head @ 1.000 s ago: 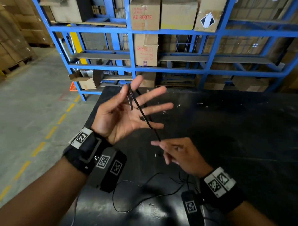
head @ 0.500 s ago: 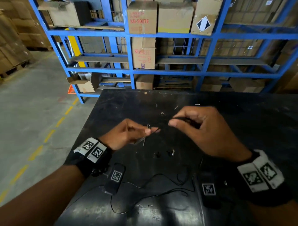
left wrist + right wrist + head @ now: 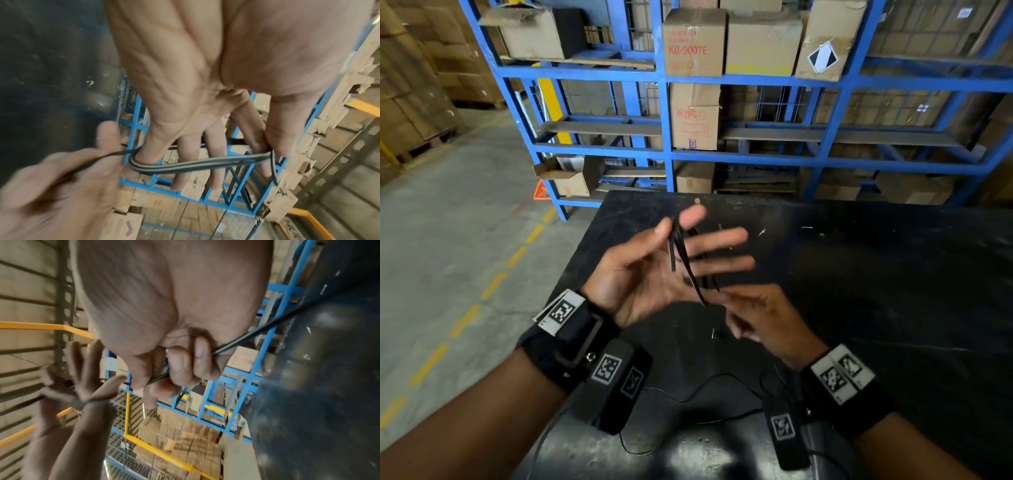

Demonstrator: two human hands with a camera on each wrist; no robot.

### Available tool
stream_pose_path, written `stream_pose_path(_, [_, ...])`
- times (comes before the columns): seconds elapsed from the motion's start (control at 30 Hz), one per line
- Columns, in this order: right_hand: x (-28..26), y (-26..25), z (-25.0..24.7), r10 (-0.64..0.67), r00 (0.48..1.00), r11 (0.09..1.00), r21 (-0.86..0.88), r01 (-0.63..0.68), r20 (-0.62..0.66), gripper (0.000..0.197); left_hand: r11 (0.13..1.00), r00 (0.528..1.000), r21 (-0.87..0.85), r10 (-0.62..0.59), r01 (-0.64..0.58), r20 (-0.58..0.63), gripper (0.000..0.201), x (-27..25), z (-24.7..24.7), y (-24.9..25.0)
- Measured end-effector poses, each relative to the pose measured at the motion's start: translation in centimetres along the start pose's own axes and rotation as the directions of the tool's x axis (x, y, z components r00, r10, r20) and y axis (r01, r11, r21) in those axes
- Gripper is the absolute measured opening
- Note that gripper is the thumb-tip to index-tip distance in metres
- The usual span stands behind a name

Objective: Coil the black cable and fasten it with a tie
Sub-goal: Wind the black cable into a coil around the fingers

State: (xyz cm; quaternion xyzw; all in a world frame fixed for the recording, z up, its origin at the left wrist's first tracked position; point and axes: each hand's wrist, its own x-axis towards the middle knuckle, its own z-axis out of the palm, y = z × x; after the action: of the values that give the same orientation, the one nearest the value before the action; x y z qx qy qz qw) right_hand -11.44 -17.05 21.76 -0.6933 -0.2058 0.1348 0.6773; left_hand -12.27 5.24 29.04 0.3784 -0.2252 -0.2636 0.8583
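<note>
up goes the left hand (image 3: 654,270) again, palm open and fingers spread, black cable (image 3: 185,164) looped from thumb to little finger above the bench (image 3: 876,274); right hand (image 3: 760,318) has dropped beside it, fingers pinching the cable's free run.

Black table (image 3: 876,291): worn, scuffed top, standing on a grey concrete floor (image 3: 448,240) marked with a dashed yellow line. On it: thin black wire (image 3: 688,397) in loose curves near the front edge; scattered small pale scraps (image 3: 761,233).
</note>
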Motion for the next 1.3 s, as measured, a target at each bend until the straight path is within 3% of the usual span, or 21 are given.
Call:
stream_pose_path(0.1, [-1.6, 0.8, 1.4, 0.046, 0.999, 0.998, -0.033, -0.045, 0.028, 0.027, 0.992, 0.982, 0.037, 0.126, -0.122, -0.139, 0.036, 0.6, -1.1, 1.6])
stream_pose_path(0.2, [-2.7, -0.1, 1.7, 0.021, 1.0, 0.989, -0.144, -0.019, 0.015, 0.025, 0.973, 0.937, 0.168, 0.203, -0.16, -0.283, 0.035, 0.6, -2.1, 2.3])
stream_pose_path(0.33, [-3.8, -3.4, 1.5, -0.054, 0.998, 0.952, -0.3, 0.064, 0.039, 0.018, 0.933, 0.871, 0.349, 0.238, -0.083, -0.43, 0.034, 0.2, -3.0, 1.8])
stream_pose_path(0.47, [-3.6, -7.2, 1.0, -0.169, 0.984, 0.868, -0.465, 0.176, 0.057, 0.019, 0.816, 0.825, 0.573, 0.267, 0.082, -0.498, 0.037, -0.1, -3.2, 0.1])
stream_pose_path(0.53, [-3.0, -8.5, 0.6, -0.215, 0.974, 0.805, -0.552, 0.217, 0.071, 0.019, 0.757, 0.84, 0.639, 0.253, 0.136, -0.479, 0.041, -0.1, -3.0, -1.1])
stream_pose_path(0.63, [-1.0, -9.7, -0.3, -0.254, 0.964, 0.747, -0.618, 0.245, 0.075, 0.02, 0.695, 0.903, 0.693, 0.152, 0.192, -0.402, 0.045, -0.4, -1.8, -2.4])
stream_pose_path(0.7, [0.3, -10.0, -1.3, -0.262, 0.961, 0.732, -0.631, 0.257, 0.086, 0.022, 0.71, 0.919, 0.658, 0.039, 0.25, -0.391, 0.04, -0.8, -1.2, -2.3])
stream_pose_path(0.8, [1.9, -10.2, -2.7, -0.304, 0.947, 0.753, -0.582, 0.307, 0.106, 0.018, 0.793, 0.935, 0.536, -0.116, 0.29, -0.334, 0.039, -1.5, -0.8, -1.8])
stream_pose_path(0.93, [3.3, -9.5, -3.6, -0.283, 0.95, 0.843, -0.439, 0.312, 0.131, 0.011, 0.913, 0.966, 0.334, -0.175, 0.232, -0.19, 0.037, -2.4, 0.0, -1.2])
stream_pose_path(1.07, [3.3, -6.7, -2.6, -0.198, 0.975, 0.961, -0.175, 0.214, 0.103, 0.024, 0.961, 0.984, 0.215, -0.164, 0.176, -0.07, 0.034, -2.7, 0.3, -0.9])
stream_pose_path(1.13, [3.0, -4.5, -1.3, -0.129, 0.986, 0.99, -0.039, 0.133, 0.108, 0.022, 0.979, 0.991, 0.155, -0.131, 0.135, -0.031, 0.034, -2.6, 0.5, -0.8])
stream_pose_path(1.2, [2.4, -2.5, 0.3, -0.065, 0.99, 0.998, 0.021, 0.063, 0.123, 0.017, 0.991, 0.995, 0.096, -0.085, 0.089, -0.042, 0.034, -2.2, 0.7, -0.5])
stream_pose_path(1.3, [0.9, -0.3, 2.2, 0.053, 0.989, 0.996, 0.057, -0.061, 0.138, 0.028, 0.995, 0.99, 0.103, 0.0, 0.014, -0.138, 0.036, -1.5, 0.5, 0.7])
